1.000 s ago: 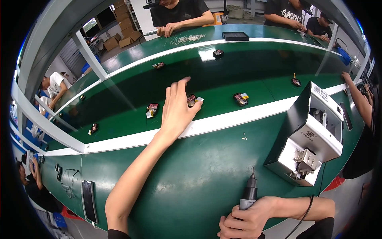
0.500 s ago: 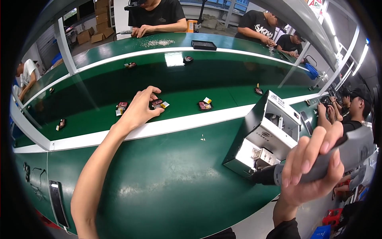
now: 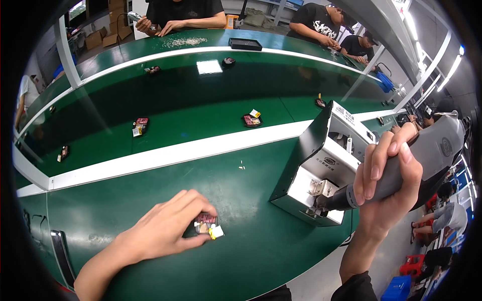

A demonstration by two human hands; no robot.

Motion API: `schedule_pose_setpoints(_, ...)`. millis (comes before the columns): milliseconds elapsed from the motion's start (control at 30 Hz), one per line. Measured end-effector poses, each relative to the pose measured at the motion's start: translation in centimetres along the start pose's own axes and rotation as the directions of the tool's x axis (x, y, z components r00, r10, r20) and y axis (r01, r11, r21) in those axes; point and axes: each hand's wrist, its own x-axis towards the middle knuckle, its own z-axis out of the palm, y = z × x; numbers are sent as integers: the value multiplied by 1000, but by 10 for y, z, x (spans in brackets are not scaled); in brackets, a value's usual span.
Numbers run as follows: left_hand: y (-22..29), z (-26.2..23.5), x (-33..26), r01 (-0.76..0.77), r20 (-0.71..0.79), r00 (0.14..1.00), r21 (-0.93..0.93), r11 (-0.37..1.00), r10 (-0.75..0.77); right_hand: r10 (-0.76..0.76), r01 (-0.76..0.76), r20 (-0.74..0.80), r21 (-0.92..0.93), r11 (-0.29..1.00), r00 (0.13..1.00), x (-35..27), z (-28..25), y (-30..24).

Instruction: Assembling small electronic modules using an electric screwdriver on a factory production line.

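My left hand pinches a small black electronic unit, just above or on the near green bench. A reddish circuit board shows inside it, and a white and yellow piece sticks out at its lower right. In my right hand is a thick grey electric screwdriver, held tilted with the fingers wrapped round its body. Its dark nose reaches the front of a silver metal box, which looks like a screw feeder; the very tip is hard to make out there.
Beyond a white rail, several similar units, such as one electronic unit, lie on a green belt. Tiny pale bits lie left of the feeder. A phone rests at the left edge. Co-workers sit opposite and at right, near a black tray.
My left hand has brought one unit from the belt back over the rail to the near bench. The screwdriver's nose stays at the feeder, and the whole view has shifted slightly.
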Motion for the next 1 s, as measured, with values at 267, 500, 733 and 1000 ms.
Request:
schedule_pose_setpoints(267,27,13,-31,-159,7,987,284,946,163,-18,13,191,30,999,981,4,-2,2)
schedule_pose_setpoints(500,24,29,-27,-299,-23,908,665,684,418,9,-8,142,-4,1000,990,0,5,-1)
schedule_pose_setpoints(733,16,33,-25,-392,15,791,781,487,612,8,-9,79,20,1000,997,-14,17,-1)
schedule_pose_setpoints(1000,4,46,-24,-427,-21,684,799,423,730,72,-92,200,91,992,977,-35,40,13)
